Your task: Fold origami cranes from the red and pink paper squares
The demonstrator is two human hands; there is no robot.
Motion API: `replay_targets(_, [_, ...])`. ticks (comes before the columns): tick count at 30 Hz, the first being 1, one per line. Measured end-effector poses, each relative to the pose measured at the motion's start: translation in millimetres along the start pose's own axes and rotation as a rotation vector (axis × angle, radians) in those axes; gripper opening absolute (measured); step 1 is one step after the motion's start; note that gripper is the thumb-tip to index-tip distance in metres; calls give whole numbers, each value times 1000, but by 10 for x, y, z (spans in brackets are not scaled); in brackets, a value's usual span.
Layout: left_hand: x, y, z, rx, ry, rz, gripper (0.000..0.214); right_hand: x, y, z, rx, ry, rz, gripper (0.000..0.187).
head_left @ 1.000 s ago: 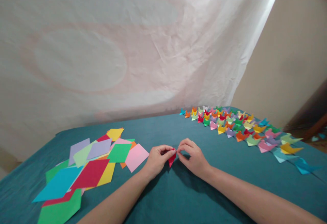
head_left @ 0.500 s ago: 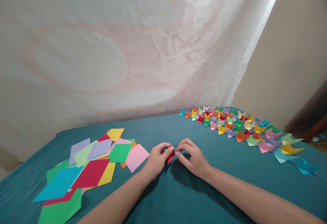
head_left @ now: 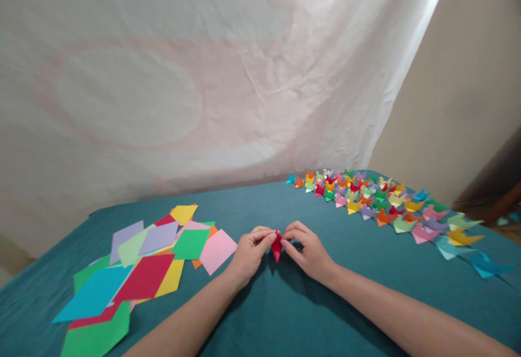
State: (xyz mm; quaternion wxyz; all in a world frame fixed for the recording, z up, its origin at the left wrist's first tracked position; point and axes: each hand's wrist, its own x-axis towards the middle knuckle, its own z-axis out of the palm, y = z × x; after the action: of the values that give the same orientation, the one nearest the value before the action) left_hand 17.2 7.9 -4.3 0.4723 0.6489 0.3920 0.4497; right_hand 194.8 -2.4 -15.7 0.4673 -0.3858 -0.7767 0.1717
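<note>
A small piece of folded red paper [head_left: 277, 247] hangs point-down between my hands, just above the cloth-covered table. My left hand [head_left: 253, 249] pinches its upper left side between thumb and fingers. On the other side, my right hand [head_left: 306, 248] has thumb and fingertips closed on the right edge of the same paper. The fingertips hide part of its top.
Loose sheets of coloured paper, among them a red sheet [head_left: 145, 276], overlap in a pile at left. Rows of small folded paper birds, such as an orange one [head_left: 385, 217], cover the right side. A dark green cloth [head_left: 244, 319] lies under everything; a pale sheet [head_left: 195, 75] hangs behind.
The folded red paper has turned to face me and shifted slightly right. My right hand, whose fingers were a little apart from it, now grips its right edge.
</note>
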Motion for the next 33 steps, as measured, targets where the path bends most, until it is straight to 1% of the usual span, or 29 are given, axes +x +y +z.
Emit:
replay_targets(9, [16,-140,2,78,51,5,24,19,-17,-37,27,16,1,10])
replay_targets(14, [17,-113,0,135,34,10,24,8,-25,-39,5,15,-14,9])
replay_targets(18, [15,-91,-13,158,30,21,25,17,-18,-31,12,9,0,10])
replay_targets(23, [15,-89,-12,152,34,15,26,14,27,-6,15,1,7,3])
replay_targets(33, [12,-125,-9,152,35,5,25,7,22,-4,40,-16,4,9])
